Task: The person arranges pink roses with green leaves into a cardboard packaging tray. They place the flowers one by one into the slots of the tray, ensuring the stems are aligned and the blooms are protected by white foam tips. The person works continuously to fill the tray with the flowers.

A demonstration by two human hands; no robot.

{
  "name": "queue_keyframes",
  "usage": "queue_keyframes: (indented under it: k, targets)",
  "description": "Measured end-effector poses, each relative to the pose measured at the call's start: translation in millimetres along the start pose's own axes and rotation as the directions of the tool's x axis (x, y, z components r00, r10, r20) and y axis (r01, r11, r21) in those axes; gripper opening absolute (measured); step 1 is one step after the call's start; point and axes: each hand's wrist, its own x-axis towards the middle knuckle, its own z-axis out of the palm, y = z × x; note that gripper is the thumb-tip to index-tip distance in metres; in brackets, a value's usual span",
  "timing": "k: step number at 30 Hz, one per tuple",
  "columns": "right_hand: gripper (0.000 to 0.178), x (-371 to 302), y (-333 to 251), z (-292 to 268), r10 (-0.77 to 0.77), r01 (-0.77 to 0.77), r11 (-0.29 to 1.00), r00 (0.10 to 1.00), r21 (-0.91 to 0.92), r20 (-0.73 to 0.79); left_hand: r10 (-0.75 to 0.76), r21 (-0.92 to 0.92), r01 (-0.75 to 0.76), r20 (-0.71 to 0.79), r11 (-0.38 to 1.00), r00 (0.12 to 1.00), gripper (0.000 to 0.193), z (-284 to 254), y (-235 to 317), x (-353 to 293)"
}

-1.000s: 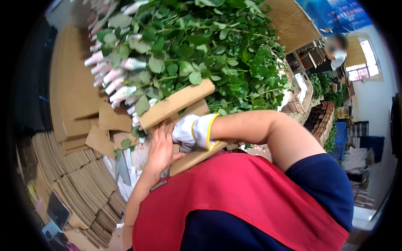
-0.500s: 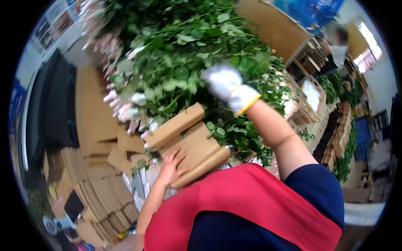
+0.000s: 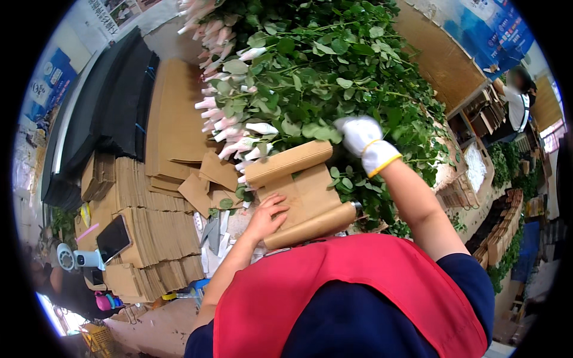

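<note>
My bare left hand lies with fingers stretched out on the left edge of a brown paper sheet. The sheet's near side curls into a roll; along its far side sits a folded brown cardboard strip. Past the strip's right end, my right hand, in a white glove with a yellow cuff edge, is at the leafy stems. Its fingertips are smeared by motion, so any hold is hidden. A big heap of green-leaved flower stems fills the bench, with pale pink and white netted heads pointing left.
Stacked cardboard pieces stand at the left, with a dark-screened phone and a small white fan. Black sheets lean behind. A cardboard panel borders the heap at far right. Another person stands at the back right.
The whole view has shifted, so the bench appears farther right. My right hand has come closer to the cardboard strip. My left hand stays on the paper.
</note>
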Motion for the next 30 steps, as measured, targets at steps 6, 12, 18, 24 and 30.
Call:
queue_keyframes:
  k: [6, 12, 18, 24, 30]
  targets:
    - [0.030, -47, -4, -119, -0.104, 0.152, 0.988, 0.820, 0.039, -0.562, 0.007, 0.029, -0.006, -0.037, 1.000, 0.999, 0.025, -2, 2, -12]
    - [0.038, -149, -6, -33, -0.186, 0.180, 0.981, 0.979, -0.073, -0.084, -0.540, -0.355, 0.518, 0.041, 0.778, 0.841, 0.041, -14, 0, 6]
    - [0.043, -130, -5, -51, -0.048, 0.072, 0.989, 0.981, 0.126, -0.189, -0.109, -0.262, 0.154, 0.178, 0.953, 0.978, 0.048, -32, 5, -13]
    - [0.039, -52, 5, -7, 0.070, -0.063, 0.995, 0.993, 0.073, -0.098, -0.148, 0.083, 0.143, 0.065, 0.986, 0.987, 0.059, -27, 22, -8]
    - [0.035, -68, 9, -84, -0.038, 0.312, 0.846, 0.844, 0.432, -0.535, -0.063, 0.008, 0.066, -0.181, 0.998, 0.981, 0.042, -23, 30, 2]
